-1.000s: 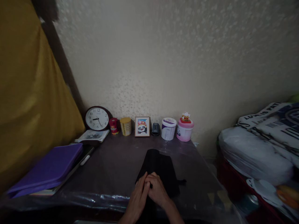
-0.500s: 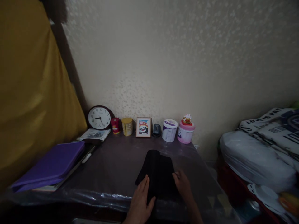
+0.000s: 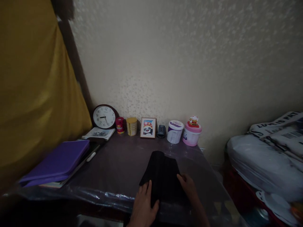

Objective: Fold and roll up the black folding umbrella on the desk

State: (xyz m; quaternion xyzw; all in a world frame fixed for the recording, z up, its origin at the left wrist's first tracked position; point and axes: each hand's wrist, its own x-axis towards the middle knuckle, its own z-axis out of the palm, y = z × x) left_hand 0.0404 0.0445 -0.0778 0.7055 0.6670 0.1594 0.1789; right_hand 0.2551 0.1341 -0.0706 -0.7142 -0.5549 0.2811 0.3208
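A yellow curtain hangs at my far left, beside a purple folder lying on the table. Next along are a flat booklet and the wall-side clock, then a red canister and a yellow tin. My left hand rests loosely on the near left part of the black cloth, fingers straight, thumb spread, gripping nothing. Behind stands a framed panda picture. The cloth lies folded on the table in front of me, between my 2 hands. Past it, by the wall, sit a small dark device and a white tub. My right hand pinches the cloth's right edge between thumb and fingers. Farther right, a pink tub carries a cat figurine, and a plastic-wrapped bundle lies beyond the table.
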